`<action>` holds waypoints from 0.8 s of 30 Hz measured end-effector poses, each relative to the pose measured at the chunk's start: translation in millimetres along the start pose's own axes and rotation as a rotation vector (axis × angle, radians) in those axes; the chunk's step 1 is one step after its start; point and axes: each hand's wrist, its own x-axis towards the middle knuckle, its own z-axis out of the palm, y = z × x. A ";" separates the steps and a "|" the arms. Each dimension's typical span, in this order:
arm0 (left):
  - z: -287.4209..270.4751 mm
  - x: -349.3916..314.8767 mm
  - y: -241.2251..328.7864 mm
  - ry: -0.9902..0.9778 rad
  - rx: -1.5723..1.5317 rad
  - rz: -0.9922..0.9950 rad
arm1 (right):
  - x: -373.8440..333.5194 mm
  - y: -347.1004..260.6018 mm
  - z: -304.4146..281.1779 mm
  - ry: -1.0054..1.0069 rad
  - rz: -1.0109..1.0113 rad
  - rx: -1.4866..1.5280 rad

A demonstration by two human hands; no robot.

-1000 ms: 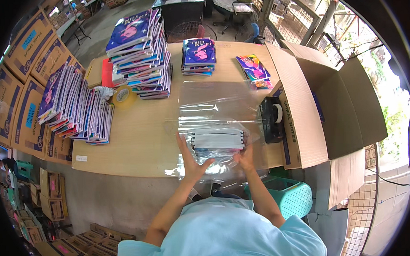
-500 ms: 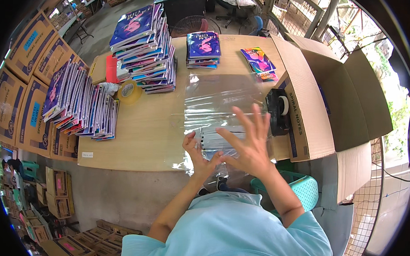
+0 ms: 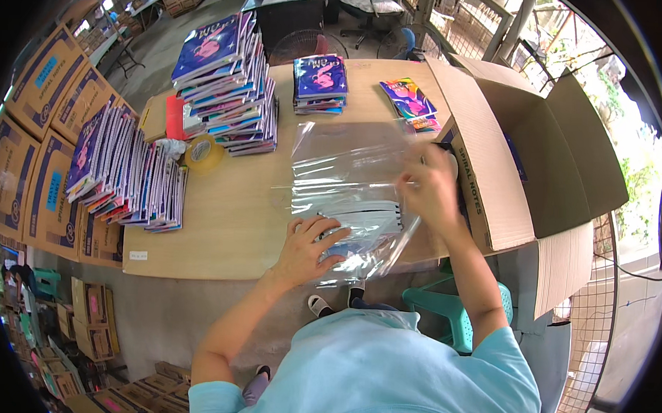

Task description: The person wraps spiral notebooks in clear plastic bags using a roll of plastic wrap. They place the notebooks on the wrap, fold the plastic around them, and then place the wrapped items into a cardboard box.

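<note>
My left hand (image 3: 307, 248) rests with its fingers spread on clear plastic film (image 3: 348, 152) at the table's near edge. Under the film, beside that hand, lies a spiral notebook (image 3: 367, 214) with pale pages and black binding; whether there are others beneath it I cannot tell. My right hand (image 3: 433, 189) is raised at the film's right side, in front of a black tape dispenser (image 3: 463, 201) that it partly covers. Its fingers are bent and smeared by motion, so what they hold, if anything, does not show.
Tall stacks of spiral notebooks (image 3: 229, 91) stand at the left, near a yellow tape roll (image 3: 202, 153). Smaller piles (image 3: 320, 84) lie at the back. An open carton (image 3: 488, 169) borders the right side; closed cartons (image 3: 58, 187) rise at far left. A green stool (image 3: 452, 315) stands below.
My right hand has moved from over the notebook up and right to the tape dispenser. My left hand has shifted left and now lies flat on the film.
</note>
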 end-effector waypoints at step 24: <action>-19.7 42.3 -49.0 -0.464 0.084 0.384 | -7.6 -29.8 -1.9 -0.619 -0.509 -0.463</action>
